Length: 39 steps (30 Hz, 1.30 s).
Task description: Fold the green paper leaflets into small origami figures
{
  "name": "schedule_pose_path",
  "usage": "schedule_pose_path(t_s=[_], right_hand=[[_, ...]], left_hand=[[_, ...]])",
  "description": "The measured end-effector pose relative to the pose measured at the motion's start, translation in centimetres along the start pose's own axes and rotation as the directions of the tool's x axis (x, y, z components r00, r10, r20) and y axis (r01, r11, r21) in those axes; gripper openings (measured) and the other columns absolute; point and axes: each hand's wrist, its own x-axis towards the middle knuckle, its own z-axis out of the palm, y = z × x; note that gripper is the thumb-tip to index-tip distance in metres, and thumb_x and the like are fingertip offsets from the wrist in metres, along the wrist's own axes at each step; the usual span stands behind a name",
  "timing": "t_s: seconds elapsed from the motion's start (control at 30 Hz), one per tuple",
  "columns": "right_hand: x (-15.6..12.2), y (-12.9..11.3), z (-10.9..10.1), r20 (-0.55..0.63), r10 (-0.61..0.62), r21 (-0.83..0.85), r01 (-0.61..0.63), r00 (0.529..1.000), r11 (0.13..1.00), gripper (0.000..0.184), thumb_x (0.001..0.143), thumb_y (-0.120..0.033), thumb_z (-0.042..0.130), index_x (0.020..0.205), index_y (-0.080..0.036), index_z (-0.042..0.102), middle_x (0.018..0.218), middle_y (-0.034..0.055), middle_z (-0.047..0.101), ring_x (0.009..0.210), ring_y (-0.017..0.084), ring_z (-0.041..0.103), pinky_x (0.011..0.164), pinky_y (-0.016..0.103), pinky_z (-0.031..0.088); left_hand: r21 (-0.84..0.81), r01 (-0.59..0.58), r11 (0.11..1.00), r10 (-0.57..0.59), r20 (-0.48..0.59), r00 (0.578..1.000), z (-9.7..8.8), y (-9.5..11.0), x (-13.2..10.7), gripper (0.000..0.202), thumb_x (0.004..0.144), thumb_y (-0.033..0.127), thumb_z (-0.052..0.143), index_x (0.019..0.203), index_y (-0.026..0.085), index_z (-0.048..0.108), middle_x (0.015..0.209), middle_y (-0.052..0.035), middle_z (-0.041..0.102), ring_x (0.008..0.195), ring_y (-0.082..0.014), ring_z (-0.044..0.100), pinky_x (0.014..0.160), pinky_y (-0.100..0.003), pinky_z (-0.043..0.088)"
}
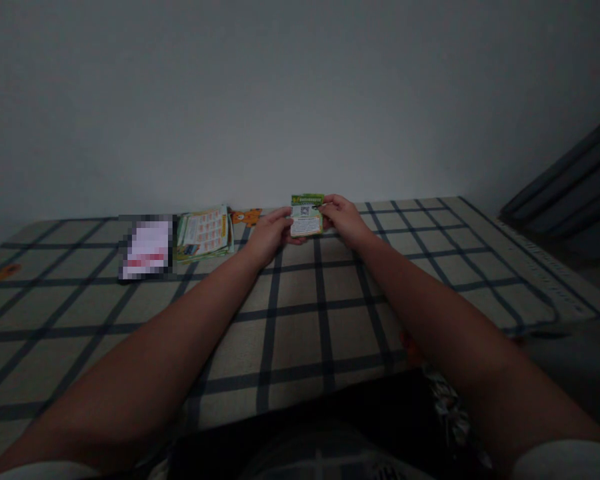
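Observation:
Between both hands I hold up a small printed card (307, 217), green along its top, with a QR code and lines of text on a white panel. My left hand (274, 231) pinches its left edge, with some fingers behind it. On the opposite edge, my right hand (343, 217) grips the card between thumb and fingers. Left of my hands lies a stack of printed green and white leaflets (206, 233), the top one showing a grid of orange and white blocks. Finer print on the card is too small to read.
A blurred-out rectangle with a bright pinkish panel (149, 248) lies left of the leaflets. The surface wears a checked cloth (295, 340) with an orange bear figure (247, 217) near the plain wall (300, 100). Dark grey folded fabric (570, 187) hangs at the right.

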Motion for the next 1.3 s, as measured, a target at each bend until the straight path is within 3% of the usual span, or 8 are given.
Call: schedule_pose_path(t_s=[0.2, 0.3, 0.5, 0.63, 0.83, 1.07, 1.17, 1.3], right_hand=[[-0.4, -0.3, 0.1, 0.063, 0.066, 0.037, -0.068, 0.996, 0.997, 0.02, 0.088, -0.017, 0.062, 0.107, -0.02, 0.06, 0.062, -0.0067, 0.06, 0.049, 0.01, 0.053, 0.05, 0.021, 0.043], [-0.7, -0.5, 0.3, 0.12, 0.068, 0.005, -0.069, 0.99, 0.998, 0.011, 0.087, -0.015, 0.063, 0.097, -0.018, 0.063, 0.064, -0.0047, 0.061, 0.052, 0.009, 0.054, 0.051, 0.02, 0.043], [-0.4, -0.2, 0.1, 0.049, 0.038, -0.003, -0.038, 0.998, 0.999, 0.009, 0.087, -0.01, 0.06, 0.085, -0.019, 0.06, 0.066, -0.0047, 0.061, 0.052, 0.007, 0.051, 0.05, 0.019, 0.041], [-0.4, -0.3, 0.1, 0.038, 0.044, 0.013, -0.045, 0.998, 0.999, 0.011, 0.087, -0.009, 0.06, 0.085, -0.02, 0.059, 0.064, -0.0053, 0.06, 0.05, 0.008, 0.051, 0.05, 0.02, 0.042], [-0.8, -0.5, 0.2, 0.09, 0.02, -0.003, -0.02, 0.996, 1.0, 0.011, 0.088, -0.009, 0.059, 0.089, -0.018, 0.064, 0.061, -0.0055, 0.06, 0.051, 0.008, 0.053, 0.052, 0.02, 0.042], [-0.4, -0.4, 0.1, 0.031, 0.019, 0.009, -0.019, 0.999, 1.0, 0.008, 0.085, -0.013, 0.062, 0.083, -0.02, 0.059, 0.059, -0.0068, 0.057, 0.05, 0.008, 0.051, 0.05, 0.019, 0.041], [-0.3, -0.4, -0.1, 0.027, 0.017, 0.012, -0.017, 0.999, 1.0, 0.008, 0.085, -0.014, 0.062, 0.083, -0.02, 0.058, 0.059, -0.0073, 0.057, 0.05, 0.008, 0.051, 0.05, 0.019, 0.042], [-0.5, -0.5, -0.1, 0.033, 0.016, 0.009, -0.016, 0.999, 1.0, 0.008, 0.086, -0.015, 0.061, 0.082, -0.021, 0.058, 0.057, -0.0071, 0.055, 0.049, 0.008, 0.051, 0.051, 0.02, 0.041]], left_hand=[[0.078, -0.104, 0.992, 0.108, -0.043, 0.993, -0.3, -0.5, 0.5, 0.031, 0.083, 0.019, 0.062, 0.111, 0.012, 0.072, 0.106, -0.0097, 0.075, 0.077, -0.0163, 0.073, 0.066, -0.03, 0.064], [0.067, -0.112, 0.991, 0.118, -0.09, 0.989, -0.3, -0.3, 0.6, 0.029, 0.083, 0.017, 0.062, 0.11, 0.012, 0.072, 0.105, -0.009, 0.075, 0.074, -0.0149, 0.072, 0.064, -0.028, 0.064], [-0.006, 0.008, 1.0, -0.008, -0.088, 0.996, 0.2, 0.2, 0.2, 0.053, 0.083, 0.013, 0.059, 0.137, 0.013, 0.056, 0.093, -0.0072, 0.076, 0.058, -0.0153, 0.072, 0.056, -0.028, 0.062], [0.055, -0.01, 0.998, 0.011, -0.02, 1.0, 0.3, 0.3, 0.0, 0.044, 0.083, 0.012, 0.056, 0.127, 0.01, 0.063, 0.089, -0.0071, 0.077, 0.053, -0.0139, 0.071, 0.053, -0.024, 0.059], [0.101, -0.05, 0.994, 0.057, -0.059, 0.997, 0.0, 0.3, 0.3, 0.034, 0.084, 0.013, 0.053, 0.113, 0.009, 0.071, 0.076, -0.0056, 0.074, 0.049, -0.0111, 0.067, 0.05, -0.02, 0.056], [0.012, 0.002, 1.0, -0.002, -0.018, 1.0, 0.0, 0.5, 0.0, 0.054, 0.081, 0.017, 0.056, 0.135, 0.008, 0.058, 0.082, -0.0077, 0.077, 0.052, -0.0154, 0.07, 0.051, -0.024, 0.057], [0.03, 0.015, 0.999, -0.016, 0.025, 1.0, 0.2, 0.6, -0.2, 0.053, 0.08, 0.015, 0.057, 0.132, 0.006, 0.06, 0.077, -0.0077, 0.077, 0.054, -0.015, 0.07, 0.054, -0.024, 0.057], [0.059, 0.0, 0.998, 0.002, -0.035, 0.999, 0.1, 0.4, -0.2, 0.046, 0.079, 0.012, 0.056, 0.124, 0.007, 0.066, 0.071, -0.0059, 0.076, 0.051, -0.0131, 0.067, 0.053, -0.022, 0.055]])
